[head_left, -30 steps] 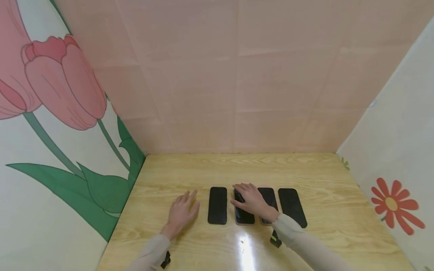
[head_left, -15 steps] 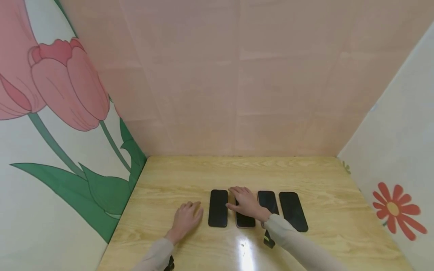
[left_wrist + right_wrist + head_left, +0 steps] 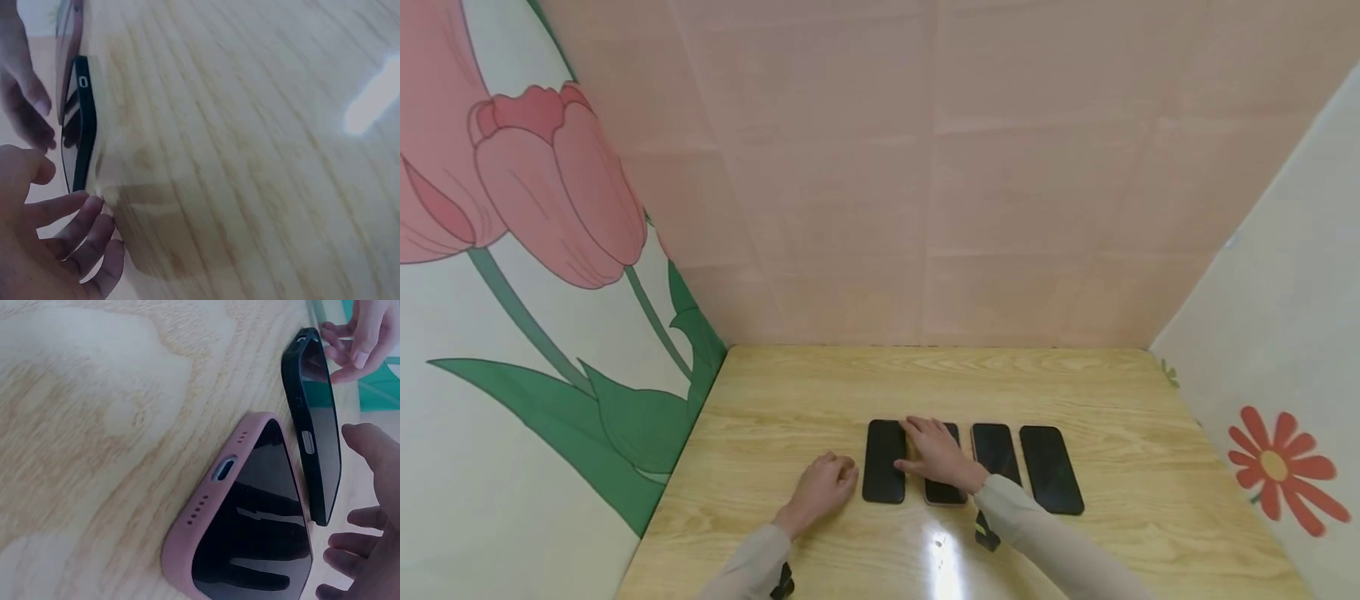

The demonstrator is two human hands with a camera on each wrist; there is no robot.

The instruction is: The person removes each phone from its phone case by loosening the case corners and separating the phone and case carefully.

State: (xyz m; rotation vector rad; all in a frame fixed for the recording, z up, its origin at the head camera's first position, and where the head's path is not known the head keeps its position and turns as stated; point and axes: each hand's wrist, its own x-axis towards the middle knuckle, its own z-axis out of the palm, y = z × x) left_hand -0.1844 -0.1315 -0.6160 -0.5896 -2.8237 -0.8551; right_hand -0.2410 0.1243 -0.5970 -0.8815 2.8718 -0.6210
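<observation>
Four phones is avoided here; several phones lie face up in a row. My left hand (image 3: 820,487) is just left of the leftmost phone (image 3: 882,467), with loosely bent fingers holding nothing. In the left wrist view, its fingertips are close to the end of that black-cased phone (image 3: 87,125); contact cannot be told. My right hand (image 3: 938,452) hovers over the second phone (image 3: 945,493), fingertips near the leftmost phone's right edge. The right wrist view shows the second phone's pink case (image 3: 200,525), with my right fingers apart from it and slightly bent.
To the right lie a third phone (image 3: 995,450) and a fourth, black phone (image 3: 1051,469). The wooden table (image 3: 790,392) meets a pink back wall (image 3: 850,208) and flower-patterned side walls. A bright reflection shows on the table's near part.
My right hand has moved left from over the second phone toward the leftmost one. My left hand has moved right toward the leftmost phone, its fingers bending more. The phones keep their row.
</observation>
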